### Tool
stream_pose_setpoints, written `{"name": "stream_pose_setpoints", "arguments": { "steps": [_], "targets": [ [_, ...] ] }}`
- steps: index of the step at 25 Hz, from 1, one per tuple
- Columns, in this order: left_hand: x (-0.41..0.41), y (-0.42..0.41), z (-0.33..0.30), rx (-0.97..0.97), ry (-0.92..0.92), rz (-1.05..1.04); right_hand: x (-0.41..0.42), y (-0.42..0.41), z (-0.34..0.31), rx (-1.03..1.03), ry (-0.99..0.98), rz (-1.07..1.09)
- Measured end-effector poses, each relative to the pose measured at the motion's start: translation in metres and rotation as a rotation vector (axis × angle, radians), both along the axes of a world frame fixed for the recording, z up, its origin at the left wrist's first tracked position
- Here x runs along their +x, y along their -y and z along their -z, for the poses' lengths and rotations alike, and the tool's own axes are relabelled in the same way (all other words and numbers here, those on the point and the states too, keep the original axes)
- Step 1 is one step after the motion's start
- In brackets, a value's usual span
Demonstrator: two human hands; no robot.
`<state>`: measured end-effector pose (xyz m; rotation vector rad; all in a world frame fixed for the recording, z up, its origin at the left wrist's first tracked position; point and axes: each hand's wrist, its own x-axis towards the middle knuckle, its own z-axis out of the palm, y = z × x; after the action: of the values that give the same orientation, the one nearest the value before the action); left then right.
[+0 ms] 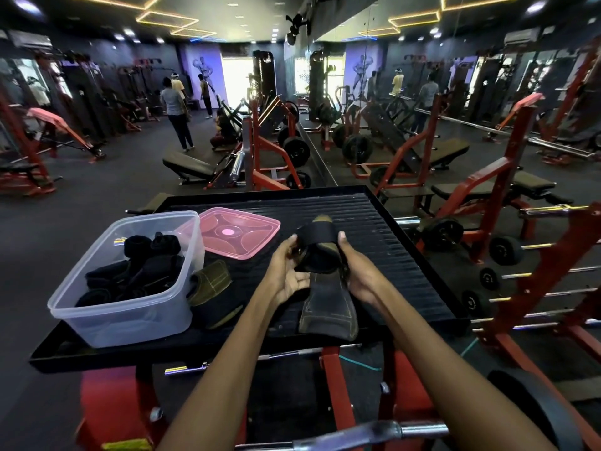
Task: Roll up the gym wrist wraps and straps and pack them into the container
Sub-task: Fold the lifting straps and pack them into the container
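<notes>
While both hands work above the ridged black desk (374, 229), we log the strap (320, 255) as held between them, its upper black band curled over and its padded olive-edged tail (328, 312) lying flat on the desk toward us. Left hand (287, 271): fingers closed around the left side of the curl, thumb on top. Right hand (356, 271): fingers closed on the right edge, thumb pressed at the band's upper corner. Neither hand is free.

Clear container (130, 307) stands at the left of the desk, already holding several dark rolled wraps (143, 265). Pink lid (239, 231) lies off, just behind and right of it. One more olive strap (211, 284) rests unrolled against the container's right wall.

Handling, our judgement: the strap looks light, the webbing soft and limp, the padded end thicker and likely stiffer, so the roll will tend to spring open. We would pinch at both edges of the curl and keep tension while turning; webbing looks grippy enough not to slide. Nothing fragile here.
</notes>
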<state>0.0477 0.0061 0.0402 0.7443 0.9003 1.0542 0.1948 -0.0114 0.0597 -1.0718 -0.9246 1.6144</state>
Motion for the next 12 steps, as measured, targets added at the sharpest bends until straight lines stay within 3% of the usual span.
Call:
{"name": "stream_pose_setpoints", "arguments": {
  "steps": [3, 7, 9, 12],
  "targets": [
    [-0.003, -0.004, 0.013, -0.014, 0.021, -0.020, 0.000, 0.006, 0.002, -0.020, 0.185, -0.046],
    [-0.012, -0.012, 0.030, 0.004, 0.194, -0.238, 0.016, 0.020, 0.017, -0.122, 0.368, -0.261],
    [-0.019, -0.013, 0.037, 0.011, 0.229, -0.298, 0.024, 0.020, 0.028, -0.043, 0.357, -0.272],
    [-0.024, -0.016, 0.044, 0.036, 0.236, -0.346, 0.029, 0.015, 0.034, 0.048, 0.132, -0.121]
  ]
}}
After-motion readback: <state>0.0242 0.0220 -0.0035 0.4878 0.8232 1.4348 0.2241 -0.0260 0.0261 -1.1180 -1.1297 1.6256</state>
